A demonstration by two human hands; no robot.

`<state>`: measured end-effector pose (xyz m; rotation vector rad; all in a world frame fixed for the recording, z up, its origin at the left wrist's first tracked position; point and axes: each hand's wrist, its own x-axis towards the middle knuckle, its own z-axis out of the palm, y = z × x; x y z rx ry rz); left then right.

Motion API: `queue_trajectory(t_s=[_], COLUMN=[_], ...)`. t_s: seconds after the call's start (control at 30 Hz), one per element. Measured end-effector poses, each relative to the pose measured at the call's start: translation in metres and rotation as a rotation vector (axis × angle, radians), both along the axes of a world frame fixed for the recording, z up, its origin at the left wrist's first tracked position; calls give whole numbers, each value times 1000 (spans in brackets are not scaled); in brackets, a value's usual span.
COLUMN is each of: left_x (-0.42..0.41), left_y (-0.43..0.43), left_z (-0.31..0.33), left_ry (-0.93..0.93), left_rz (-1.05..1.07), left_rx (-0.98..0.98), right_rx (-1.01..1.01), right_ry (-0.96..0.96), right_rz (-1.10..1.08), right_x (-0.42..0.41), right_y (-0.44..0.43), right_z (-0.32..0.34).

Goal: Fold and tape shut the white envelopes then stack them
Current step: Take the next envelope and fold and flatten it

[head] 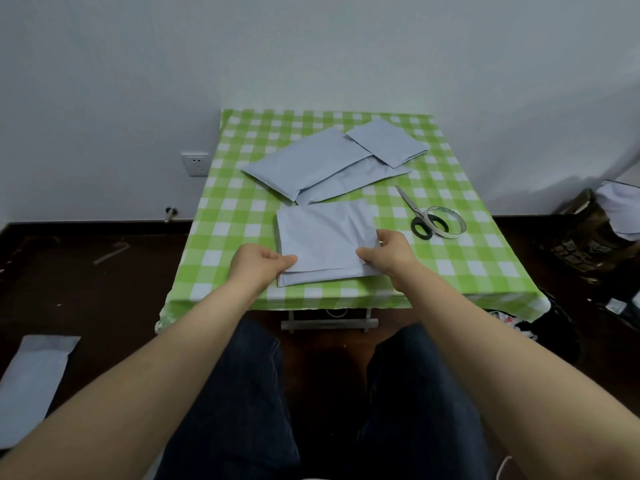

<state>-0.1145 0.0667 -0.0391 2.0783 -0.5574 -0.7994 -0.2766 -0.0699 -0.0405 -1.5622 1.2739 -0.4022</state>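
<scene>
Head camera looks down at the folded envelope, which lies at the near middle of the checked table. My left hand pinches its near left edge with the thumb on top; the fingers beneath are hidden by the paper. My right hand pinches the near right corner the same way, and its fingertips are also out of sight. A lower layer sticks out along the near edge.

Beyond it lies a long envelope, partly covering a second long envelope. A small folded packet rests on their far right end. To the right, the scissors overlap the tape roll at the handles. On the floor at left, a floor envelope is cut off by the frame. The dark clutter at the right edge is too murky to identify.
</scene>
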Motion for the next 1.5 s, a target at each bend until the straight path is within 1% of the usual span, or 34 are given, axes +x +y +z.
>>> queue_trajectory(t_s=[0.03,0.1,0.2,0.27,0.33,0.4,0.53,0.6,0.67,0.73,0.77,0.83,1.1,1.4,1.5], left_x=[0,-3,-8,-9,-10,-10,-10,-8,-4,-1,0,1,-1,0,-2], left_y=[0,3,6,8,8,8,8,7,8,9,10,11,12,14,14], left_z=[0,0,-3,-4,-6,-7,-7,-6,-7,-6,-6,-6,-2,0,5], left_ry=[-95,-247,-334,-367,-383,-391,-400,-383,-287,-108,-48,-15,-67,-138,-223], left_rz=[-20,-68,-106,-118,-120,-118,-119,-126,-106,-58,-46,-57,-137,-223,-267], left_rx=[57,141,164,151,144,140,126,129,114,78,69,65,85,133,188], right_rx=[-43,-163,-311,-329,-308,-220,51,91,87,76,69,58,29,8,-1], right_ry=[27,145,300,290,219,161,96,54,43,53,61,75,137,149,159], right_rz=[10,38,56,14,-30,-33,-2,-35,-53,-50,-45,-39,-19,-19,-20], right_x=[1,1,-1,-2,-5,-7,-9,-9,-9,-9,-9,-9,-8,-10,-10], right_y=[0,3,7,9,10,12,23,25,25,25,25,24,24,26,26], right_z=[-1,-3,-4,-2,3,7,4,2,0,-1,-2,-3,-2,-4,-4])
